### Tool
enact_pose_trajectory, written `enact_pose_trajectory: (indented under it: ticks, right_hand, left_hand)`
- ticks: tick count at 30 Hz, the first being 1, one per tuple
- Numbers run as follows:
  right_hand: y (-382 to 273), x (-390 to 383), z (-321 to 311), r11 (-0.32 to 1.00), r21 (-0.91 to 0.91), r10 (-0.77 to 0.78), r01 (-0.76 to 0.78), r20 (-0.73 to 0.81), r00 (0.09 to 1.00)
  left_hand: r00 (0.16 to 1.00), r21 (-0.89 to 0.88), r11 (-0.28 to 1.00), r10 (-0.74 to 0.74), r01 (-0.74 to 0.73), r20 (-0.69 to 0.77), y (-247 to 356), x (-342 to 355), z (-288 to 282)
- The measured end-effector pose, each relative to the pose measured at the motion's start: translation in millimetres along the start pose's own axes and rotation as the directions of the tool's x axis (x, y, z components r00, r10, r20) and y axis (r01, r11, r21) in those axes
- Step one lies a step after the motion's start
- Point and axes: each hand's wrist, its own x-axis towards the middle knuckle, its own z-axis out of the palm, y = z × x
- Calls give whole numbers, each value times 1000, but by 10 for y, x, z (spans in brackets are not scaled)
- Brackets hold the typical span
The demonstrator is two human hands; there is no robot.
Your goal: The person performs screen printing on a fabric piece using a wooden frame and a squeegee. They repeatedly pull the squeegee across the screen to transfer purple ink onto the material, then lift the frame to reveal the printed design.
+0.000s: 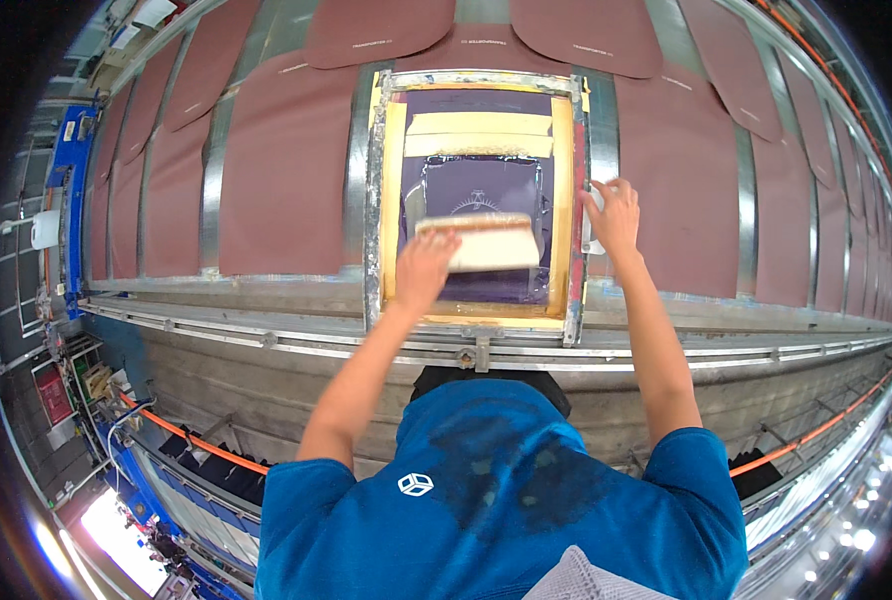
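Arms reach forward from your blue shirt, both nearly straight, up over the metal rail [266, 340] to the printing screen [476, 190]. Your left hand [424, 272] is closed around the near end of the pale squeegee [486, 243], which lies flat and crosswise on the purple mesh, in the lower half of the yellow-taped frame. Your right hand [612, 215] rests open, fingers spread, on the right edge of the metal frame, steadying it. Dark red fabric panels [286, 170] lie flat on the table on both sides of the screen.
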Motion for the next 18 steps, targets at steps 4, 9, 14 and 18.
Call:
enact_pose_trajectory:
  ticks: [4,9,14,18]
  right_hand:
    - [-793,535,-354,950,157,-308,272,298,904]
    - [-750,691,371,966,-36,-224,255,371,901]
    - [-834,-520,194,964,99,-265,249,211,941]
    - [-875,-612,35,976,119,-212,184,309,927]
  left_hand:
    - [946,-69,973,-195,220,257,-317,1221,-442]
    - [975,-148,972,-157,180,159,-413,1561,-317]
    - [999,-111,993,-34,30,-33,-64,484,-50]
    - [996,-242,968,-54,68,65,68,363,-220]
